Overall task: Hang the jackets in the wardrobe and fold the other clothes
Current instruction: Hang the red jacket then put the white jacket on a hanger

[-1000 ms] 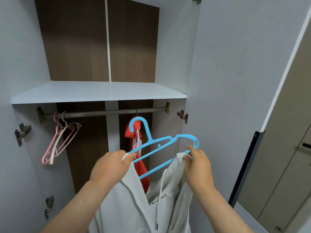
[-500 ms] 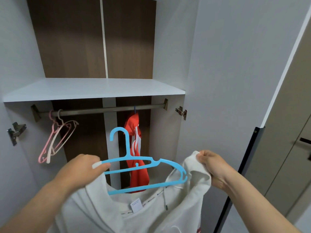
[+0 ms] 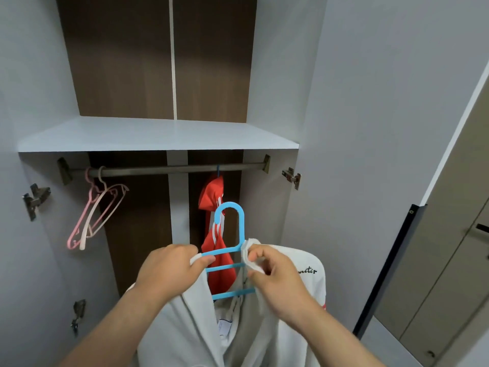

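Blue hanger [image 3: 229, 226] now upright with the right shoulder of the white jacket [image 3: 299, 282] on it, unlike half a second ago; left hand [image 3: 169, 271] grips hanger arm and collar, right hand [image 3: 275, 276] pinches collar, both below the rail [image 3: 164, 169], looks ready to hook.
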A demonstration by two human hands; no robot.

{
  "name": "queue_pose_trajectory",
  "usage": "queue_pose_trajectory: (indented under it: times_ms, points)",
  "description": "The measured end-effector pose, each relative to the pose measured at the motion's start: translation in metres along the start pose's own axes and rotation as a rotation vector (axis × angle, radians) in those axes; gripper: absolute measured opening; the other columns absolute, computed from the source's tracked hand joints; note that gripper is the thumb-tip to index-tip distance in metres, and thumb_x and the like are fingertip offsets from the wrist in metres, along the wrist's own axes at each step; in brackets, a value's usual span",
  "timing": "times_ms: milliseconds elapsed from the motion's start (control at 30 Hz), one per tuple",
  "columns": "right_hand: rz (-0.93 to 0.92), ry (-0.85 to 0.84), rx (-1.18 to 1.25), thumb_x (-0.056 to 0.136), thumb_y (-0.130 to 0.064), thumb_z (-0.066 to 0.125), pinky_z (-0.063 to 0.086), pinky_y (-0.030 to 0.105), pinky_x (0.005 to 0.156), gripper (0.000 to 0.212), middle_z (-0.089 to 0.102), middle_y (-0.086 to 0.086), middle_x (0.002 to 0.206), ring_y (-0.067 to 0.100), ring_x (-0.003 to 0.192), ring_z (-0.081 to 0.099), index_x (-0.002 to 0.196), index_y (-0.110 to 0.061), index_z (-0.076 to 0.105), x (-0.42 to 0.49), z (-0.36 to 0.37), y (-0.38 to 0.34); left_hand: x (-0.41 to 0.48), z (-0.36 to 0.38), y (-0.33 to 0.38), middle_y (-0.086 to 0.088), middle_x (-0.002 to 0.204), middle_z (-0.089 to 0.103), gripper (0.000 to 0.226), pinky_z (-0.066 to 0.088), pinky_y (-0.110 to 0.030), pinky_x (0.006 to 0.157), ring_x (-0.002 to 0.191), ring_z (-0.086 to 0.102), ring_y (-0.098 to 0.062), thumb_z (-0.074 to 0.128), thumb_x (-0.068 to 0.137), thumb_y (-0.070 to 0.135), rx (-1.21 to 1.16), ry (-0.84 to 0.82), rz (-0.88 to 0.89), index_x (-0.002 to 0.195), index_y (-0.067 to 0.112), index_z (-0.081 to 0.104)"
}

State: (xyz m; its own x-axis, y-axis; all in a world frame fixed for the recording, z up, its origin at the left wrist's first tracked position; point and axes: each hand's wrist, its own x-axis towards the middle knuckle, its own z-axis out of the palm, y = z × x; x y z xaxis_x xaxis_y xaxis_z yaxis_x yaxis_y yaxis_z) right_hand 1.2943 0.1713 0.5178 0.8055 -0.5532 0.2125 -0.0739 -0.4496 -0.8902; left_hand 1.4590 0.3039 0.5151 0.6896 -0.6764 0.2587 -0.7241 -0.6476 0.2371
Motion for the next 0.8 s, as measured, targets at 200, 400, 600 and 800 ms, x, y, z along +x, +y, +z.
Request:
queue_pose_trajectory:
  times_ms: [200, 400, 600, 800]
  points:
    - [-0.238, 0.248, -0.308, 0.092, -0.02, 0.058, 0.045, 0.023, 0.078, 0.014, 0.066, -0.017, 0.085, 0.005, 0.082, 0.059, 0.085, -0.027, 0.068, 0.002, -0.029, 0.01, -0.007, -0.001, -0.007, 0.013, 0.067, 0.051, 0.043, 0.027, -0.013, 0.053, 0.063, 0.053, -0.01, 0.034, 0.091, 0.068, 0.011, 0.075, 0.037, 0.067, 0.033, 0.042]
    - [-0.187, -0.058, -0.966, 0.082, -0.085, 0.018, 0.05, 0.032, 0.075, 0.075, 0.067, -0.008, 0.089, 0.013, 0.082, 0.059, 0.096, -0.028, 0.064, 0.024, -0.067, 0.003, -0.01, -0.009, -0.005, 0.017, 0.063, 0.044, 0.043, 0.023, -0.012, 0.051, 0.059, 0.048, -0.007, 0.037, 0.09, 0.067, 0.025, 0.141, 0.113, 0.063, 0.034, 0.034]
    - [-0.155, -0.209, -0.773, 0.102, -0.052, 0.035, 0.048, 0.032, 0.056, 0.049, 0.056, -0.015, 0.059, 0.007, 0.053, 0.052, 0.083, -0.017, 0.064, 0.023, -0.056, -0.002, -0.005, -0.007, -0.008, 0.009, 0.068, 0.053, 0.032, 0.035, -0.013, 0.053, 0.061, 0.054, -0.01, 0.066, 0.085, 0.052, -0.325, -0.087, 0.007, 0.069, 0.028, 0.052]
    - [-0.095, -0.202, -0.775, 0.101, -0.053, 0.037, 0.048, 0.034, 0.064, 0.041, 0.055, -0.02, 0.06, 0.009, 0.056, 0.044, 0.07, -0.034, 0.055, 0.023, -0.056, 0.015, 0.004, -0.012, -0.027, -0.005, 0.075, 0.057, 0.022, 0.044, -0.025, 0.06, 0.069, 0.054, -0.016, 0.064, 0.092, 0.029, -0.765, -0.06, -0.174, 0.077, 0.014, 0.061]
